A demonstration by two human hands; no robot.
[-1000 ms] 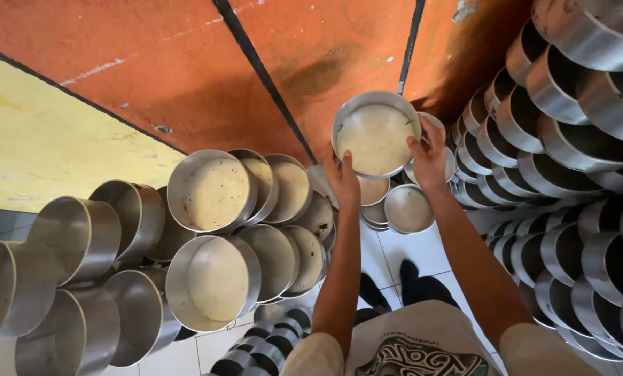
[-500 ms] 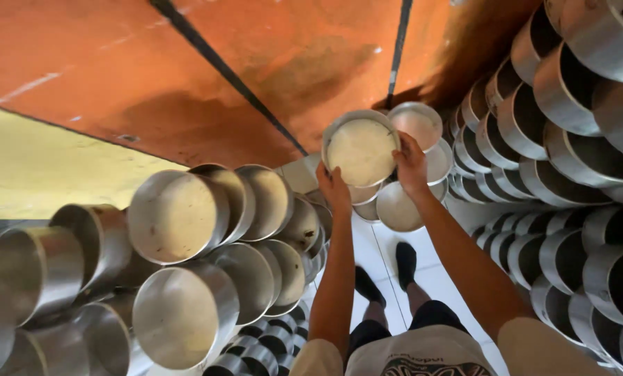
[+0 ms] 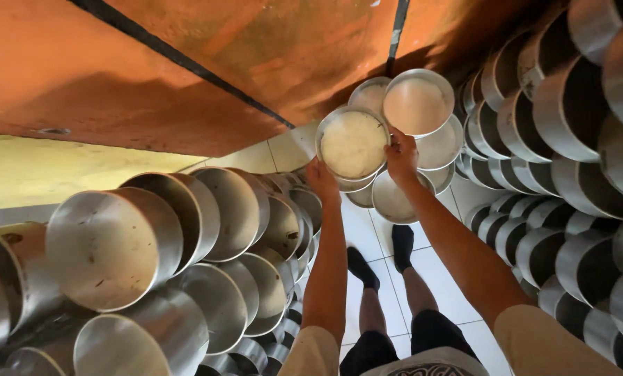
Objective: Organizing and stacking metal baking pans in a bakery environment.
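Head view: the person stands in a narrow aisle of pale floor tiles (image 3: 356,230), arms stretched forward, dark socks visible below. The left hand (image 3: 322,179) and the right hand (image 3: 402,157) together hold 1 round metal pan (image 3: 353,144), its whitish inside turned toward the camera. The left hand's fingers curl closed on the pan's lower left rim; the right hand is closed on the right rim, thumb over the edge. How the fingers lie behind the pan cannot be told.

The pan is up against a pile of like pans at the far end of the aisle. Another shallow pan (image 3: 418,104) sits just above and to the right, touching or overlapping the held one, and a bare grey pan (image 3: 393,198) lies just under the right wrist. Stacks of deeper metal pots on the left (image 3: 113,244) lie on their sides with bottoms outward, and a wall of pots on the right (image 3: 576,104) shows open mouths. An orange wall (image 3: 186,83) with a dark seam rises behind.

As a judgement, the step in hand looks like setting this pan into place on the end pile. The next move would call for steady pressure from both hands, seating the rim against its neighbours before either grip loosens, since a tilted pan could slide off and disturb the pans beneath.
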